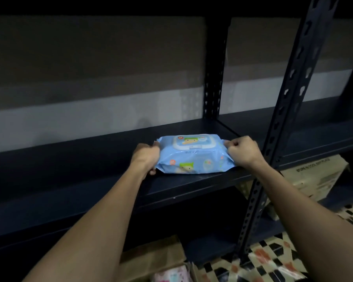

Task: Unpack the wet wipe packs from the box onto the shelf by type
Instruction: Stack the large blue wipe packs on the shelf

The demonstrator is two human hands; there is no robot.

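Hands [192, 155] grip soft, pillowy blue pack [194, 155].

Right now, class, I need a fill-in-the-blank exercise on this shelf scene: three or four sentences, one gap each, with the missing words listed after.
1. The wet wipe pack on the shelf is mostly ____ in colour.
2. The left hand and the right hand grip the pack at its two ____.
3. The pack's flip lid faces ____.
4. An opened cardboard box sits ____ the shelf.

Missing words: blue; ends; up; below
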